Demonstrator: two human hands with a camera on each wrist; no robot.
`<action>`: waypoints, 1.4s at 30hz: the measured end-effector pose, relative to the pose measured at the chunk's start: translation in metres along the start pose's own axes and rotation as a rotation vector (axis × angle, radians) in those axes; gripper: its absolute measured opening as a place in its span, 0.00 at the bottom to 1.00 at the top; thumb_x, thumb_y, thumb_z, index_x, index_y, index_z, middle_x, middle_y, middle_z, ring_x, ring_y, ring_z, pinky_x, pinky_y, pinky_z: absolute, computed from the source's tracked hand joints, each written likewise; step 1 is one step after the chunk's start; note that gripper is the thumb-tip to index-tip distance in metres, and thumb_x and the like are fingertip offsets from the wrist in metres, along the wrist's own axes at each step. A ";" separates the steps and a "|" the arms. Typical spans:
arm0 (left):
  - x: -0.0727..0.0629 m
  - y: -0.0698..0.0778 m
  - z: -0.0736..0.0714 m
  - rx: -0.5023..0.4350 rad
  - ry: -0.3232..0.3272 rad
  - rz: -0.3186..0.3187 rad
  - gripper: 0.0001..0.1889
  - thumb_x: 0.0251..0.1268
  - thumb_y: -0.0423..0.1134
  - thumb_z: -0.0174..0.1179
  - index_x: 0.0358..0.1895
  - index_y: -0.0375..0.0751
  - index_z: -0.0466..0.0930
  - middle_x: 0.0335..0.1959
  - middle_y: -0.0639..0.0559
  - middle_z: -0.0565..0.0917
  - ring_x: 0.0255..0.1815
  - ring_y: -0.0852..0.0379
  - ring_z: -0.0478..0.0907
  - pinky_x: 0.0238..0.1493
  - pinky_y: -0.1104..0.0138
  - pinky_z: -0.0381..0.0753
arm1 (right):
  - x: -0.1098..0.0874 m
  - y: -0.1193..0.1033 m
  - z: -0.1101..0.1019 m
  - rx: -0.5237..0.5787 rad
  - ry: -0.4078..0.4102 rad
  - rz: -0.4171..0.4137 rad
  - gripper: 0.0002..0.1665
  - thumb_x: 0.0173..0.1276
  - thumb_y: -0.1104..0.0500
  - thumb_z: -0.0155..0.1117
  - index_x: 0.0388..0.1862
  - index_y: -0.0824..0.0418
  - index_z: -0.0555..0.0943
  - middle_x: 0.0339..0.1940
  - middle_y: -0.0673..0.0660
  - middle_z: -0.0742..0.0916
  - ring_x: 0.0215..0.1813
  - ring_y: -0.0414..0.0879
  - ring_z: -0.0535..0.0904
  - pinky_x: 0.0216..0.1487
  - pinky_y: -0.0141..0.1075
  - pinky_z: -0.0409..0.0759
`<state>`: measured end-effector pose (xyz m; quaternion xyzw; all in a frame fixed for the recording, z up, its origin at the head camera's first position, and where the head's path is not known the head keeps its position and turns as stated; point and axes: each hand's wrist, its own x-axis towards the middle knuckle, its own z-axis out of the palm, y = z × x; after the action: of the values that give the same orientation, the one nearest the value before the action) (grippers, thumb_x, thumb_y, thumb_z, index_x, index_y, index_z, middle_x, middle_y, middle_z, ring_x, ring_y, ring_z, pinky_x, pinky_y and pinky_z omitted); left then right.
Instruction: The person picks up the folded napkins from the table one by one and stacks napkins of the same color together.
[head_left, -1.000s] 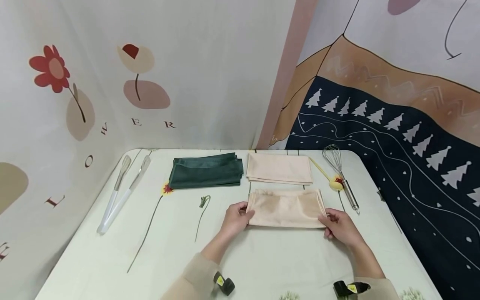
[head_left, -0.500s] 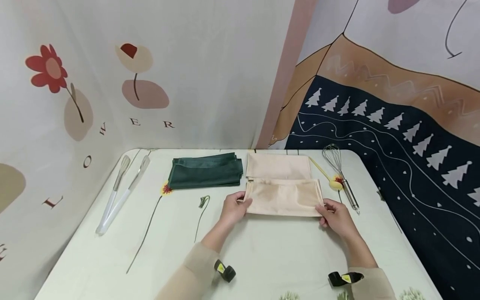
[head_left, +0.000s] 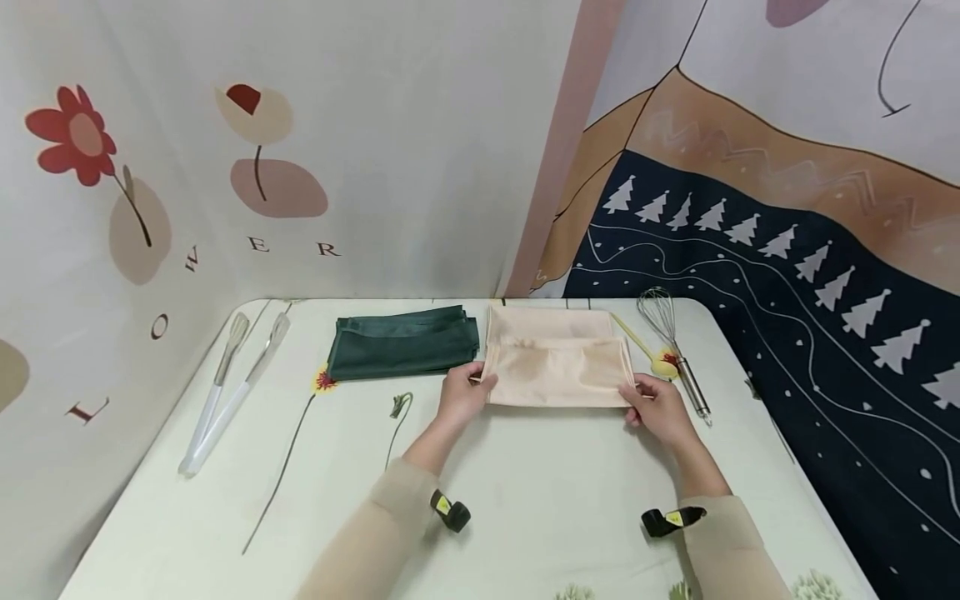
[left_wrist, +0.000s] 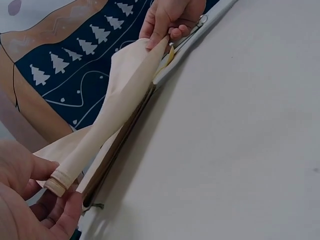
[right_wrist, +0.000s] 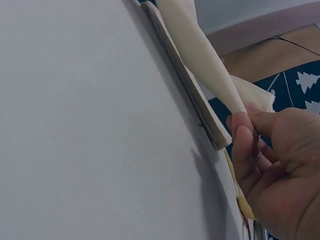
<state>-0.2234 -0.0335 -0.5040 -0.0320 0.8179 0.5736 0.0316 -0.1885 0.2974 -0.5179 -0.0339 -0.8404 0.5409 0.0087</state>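
Observation:
A folded pale peach cloth (head_left: 558,375) is held between both hands in the head view. My left hand (head_left: 462,393) pinches its left edge, and in the left wrist view the thumb and fingers (left_wrist: 70,215) stand around the folded layers. The right hand (head_left: 657,407) pinches the opposite edge, thumb on top, as the right wrist view also shows. Behind and partly beneath it lies a second folded peach cloth (head_left: 551,321), its front part hidden. Both wrist views show the held cloth raised above the lower one's folded edge (right_wrist: 187,85).
A folded dark green cloth (head_left: 405,343) lies just left of the peach ones. White-handled tongs (head_left: 225,396) lie at the far left. On the right are a yellow spoon (head_left: 660,365) and a metal whisk (head_left: 684,362). Curtains border the white table (head_left: 555,500).
Both hands have carried the held peach cloth away from me, toward the back, so that it now covers the front part of the other peach cloth. The view has turned slightly right.

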 end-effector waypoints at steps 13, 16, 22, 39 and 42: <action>0.033 0.010 -0.001 0.091 0.043 0.011 0.14 0.71 0.36 0.63 0.55 0.35 0.86 0.42 0.44 0.85 0.38 0.52 0.79 0.37 0.64 0.80 | 0.031 -0.008 0.005 0.041 0.027 0.000 0.19 0.75 0.60 0.64 0.57 0.71 0.80 0.30 0.59 0.83 0.21 0.40 0.80 0.23 0.32 0.82; 0.040 0.011 0.000 0.121 0.052 0.026 0.13 0.70 0.36 0.64 0.54 0.36 0.86 0.41 0.44 0.86 0.39 0.52 0.79 0.39 0.63 0.80 | 0.037 -0.007 0.006 0.038 0.039 -0.001 0.18 0.75 0.60 0.64 0.57 0.71 0.80 0.30 0.59 0.84 0.21 0.40 0.79 0.23 0.32 0.82; 0.052 0.009 0.002 0.171 0.065 0.056 0.11 0.71 0.36 0.64 0.51 0.37 0.87 0.37 0.46 0.86 0.38 0.52 0.78 0.39 0.62 0.78 | 0.047 -0.009 0.008 0.004 0.054 -0.020 0.18 0.76 0.59 0.63 0.58 0.69 0.81 0.30 0.60 0.84 0.20 0.41 0.79 0.22 0.33 0.81; 0.082 0.022 0.010 0.266 0.112 0.144 0.10 0.70 0.36 0.64 0.50 0.38 0.89 0.44 0.44 0.88 0.48 0.45 0.81 0.51 0.53 0.80 | 0.075 -0.016 0.005 -0.056 0.113 0.004 0.19 0.75 0.56 0.64 0.59 0.65 0.82 0.30 0.57 0.83 0.19 0.40 0.77 0.20 0.30 0.75; 0.085 0.024 0.012 0.294 0.106 0.152 0.10 0.71 0.35 0.63 0.50 0.39 0.89 0.46 0.44 0.88 0.50 0.44 0.82 0.52 0.53 0.81 | 0.080 -0.015 0.006 -0.086 0.121 0.002 0.20 0.75 0.56 0.64 0.60 0.66 0.82 0.32 0.59 0.84 0.19 0.39 0.78 0.21 0.29 0.75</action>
<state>-0.3098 -0.0158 -0.4932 0.0047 0.8936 0.4459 -0.0509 -0.2689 0.2915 -0.5081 -0.0679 -0.8607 0.5013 0.0576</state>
